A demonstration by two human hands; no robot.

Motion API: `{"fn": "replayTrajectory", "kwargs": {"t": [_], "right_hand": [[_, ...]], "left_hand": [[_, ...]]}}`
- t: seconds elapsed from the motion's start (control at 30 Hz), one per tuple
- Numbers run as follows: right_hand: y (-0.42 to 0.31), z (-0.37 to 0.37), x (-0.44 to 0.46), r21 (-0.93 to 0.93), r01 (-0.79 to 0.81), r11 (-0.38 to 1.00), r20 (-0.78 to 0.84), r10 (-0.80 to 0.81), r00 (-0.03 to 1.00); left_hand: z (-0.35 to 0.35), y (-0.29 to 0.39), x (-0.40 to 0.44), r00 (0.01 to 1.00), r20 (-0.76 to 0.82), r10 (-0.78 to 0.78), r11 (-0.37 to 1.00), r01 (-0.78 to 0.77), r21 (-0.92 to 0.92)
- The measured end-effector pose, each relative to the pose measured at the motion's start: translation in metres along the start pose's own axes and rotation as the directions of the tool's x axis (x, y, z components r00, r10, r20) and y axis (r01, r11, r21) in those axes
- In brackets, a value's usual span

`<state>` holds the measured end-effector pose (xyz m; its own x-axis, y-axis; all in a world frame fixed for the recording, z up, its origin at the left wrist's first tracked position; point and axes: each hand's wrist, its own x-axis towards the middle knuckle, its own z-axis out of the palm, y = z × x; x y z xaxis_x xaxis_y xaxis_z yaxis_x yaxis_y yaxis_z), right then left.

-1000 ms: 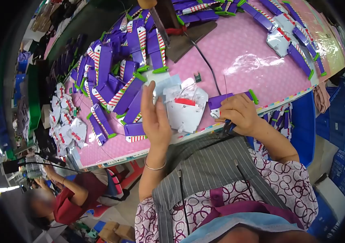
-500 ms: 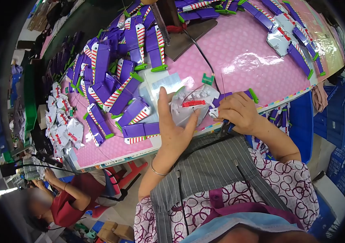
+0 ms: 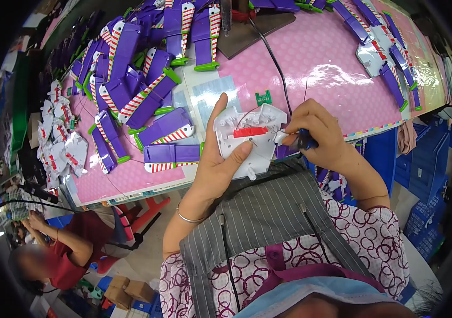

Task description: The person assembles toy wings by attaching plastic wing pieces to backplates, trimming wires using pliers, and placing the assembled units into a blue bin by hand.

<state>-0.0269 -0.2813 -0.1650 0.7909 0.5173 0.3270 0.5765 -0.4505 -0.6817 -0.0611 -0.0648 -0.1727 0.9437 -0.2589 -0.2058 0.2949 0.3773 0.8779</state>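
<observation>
Since the earlier frame, the white housing [image 3: 261,156] has been turned more face-up; it is pinched by the left hand [image 3: 217,165]. A dark-handled tool [image 3: 306,139] is clasped in the right hand [image 3: 319,135], just beside. The green board [image 3: 263,99] could be torn off by a snagged wire [image 3: 245,116]. No wording is legible.

I log one head-worn wide-angle view, facing forward and steeply down, close above the hands [image 3: 222,170], with the counter [image 3: 311,47] beyond and apron [image 3: 260,214] near.
</observation>
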Motion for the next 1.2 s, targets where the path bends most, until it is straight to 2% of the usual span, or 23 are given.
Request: {"fn": "replayTrajectory", "kwargs": {"t": [0.03,0.1,0.23,0.33,0.47,0.5,0.63,0.73,0.8,0.87,0.93,0.97,1.0,1.03,1.07,1.1,1.17,1.2], "right_hand": [[-0.003,0.001,0.001,0.0,-0.002,1.0,-0.002,0.002,1.0],[-0.009,0.005,0.004,0.148,-0.205,0.967,-0.017,0.21,0.978],[-0.009,0.01,0.006,0.142,-0.203,0.969,-0.022,0.208,0.978],[-0.004,0.01,0.01,0.119,-0.178,0.977,0.05,0.173,0.984],[-0.002,0.008,0.015,0.197,-0.192,0.961,0.151,0.164,0.975],[-0.002,0.008,0.016,0.252,-0.222,0.942,0.169,0.183,0.968],[-0.004,0.009,0.018,0.211,-0.246,0.946,0.192,0.207,0.959],[-0.004,0.006,0.022,0.192,-0.263,0.946,0.236,0.215,0.948],[-0.006,0.005,0.024,0.062,-0.23,0.971,0.261,0.207,0.943],[-0.006,0.005,0.024,0.067,-0.234,0.97,0.263,0.209,0.942],[-0.004,0.008,0.025,0.073,-0.235,0.969,0.268,0.208,0.941],[0.0,0.011,0.025,0.137,-0.3,0.944,0.251,0.26,0.932],[0.002,0.013,0.026,0.203,-0.361,0.91,0.233,0.313,0.921],[0.001,0.014,0.028,0.205,-0.355,0.912,0.221,0.31,0.925],[0.001,0.014,0.031,0.213,-0.387,0.897,0.226,0.34,0.913],[0.0,0.015,0.034,0.221,-0.418,0.881,0.229,0.37,0.9],[-0.001,0.019,0.036,0.206,-0.374,0.904,0.193,0.338,0.921],[-0.001,0.02,0.038,0.145,-0.305,0.941,0.184,0.277,0.943]], "left_hand": [[-0.001,0.0,0.0,1.0,-0.012,-0.002,1.0,0.002,-0.014],[-0.001,0.001,0.0,1.0,-0.023,-0.002,1.0,0.002,0.0],[-0.001,0.002,0.001,0.997,-0.071,0.021,1.0,-0.02,0.023],[-0.002,0.003,0.001,0.994,-0.074,0.077,0.992,-0.069,0.106],[-0.005,0.008,0.002,0.994,-0.096,0.061,0.995,-0.053,0.084],[-0.008,0.008,0.003,0.996,-0.094,0.0,1.0,0.0,0.005],[-0.011,0.013,0.003,0.988,-0.087,-0.13,0.97,0.108,-0.218],[-0.011,0.007,0.003,0.991,-0.127,-0.035,0.991,0.018,-0.132],[-0.013,0.007,0.004,0.992,-0.124,0.012,0.998,-0.019,-0.06],[-0.013,0.009,0.005,0.991,-0.119,0.062,0.998,-0.062,0.004],[-0.013,0.015,0.004,0.989,-0.11,-0.101,0.971,0.074,-0.227],[-0.013,0.013,0.002,0.989,-0.113,-0.097,0.972,0.07,-0.225],[-0.012,0.01,0.0,0.989,-0.075,-0.126,0.915,0.086,-0.394],[-0.011,0.006,-0.002,0.989,-0.026,-0.146,0.831,0.108,-0.546],[-0.011,-0.003,-0.005,0.993,0.026,-0.114,0.793,0.107,-0.6],[-0.005,-0.012,-0.009,0.998,0.01,-0.062,0.771,0.054,-0.634],[0.0,-0.029,-0.009,0.998,-0.05,0.028,0.922,-0.045,-0.385],[0.005,-0.028,-0.004,0.998,-0.044,0.037,0.924,-0.051,-0.38]]}}
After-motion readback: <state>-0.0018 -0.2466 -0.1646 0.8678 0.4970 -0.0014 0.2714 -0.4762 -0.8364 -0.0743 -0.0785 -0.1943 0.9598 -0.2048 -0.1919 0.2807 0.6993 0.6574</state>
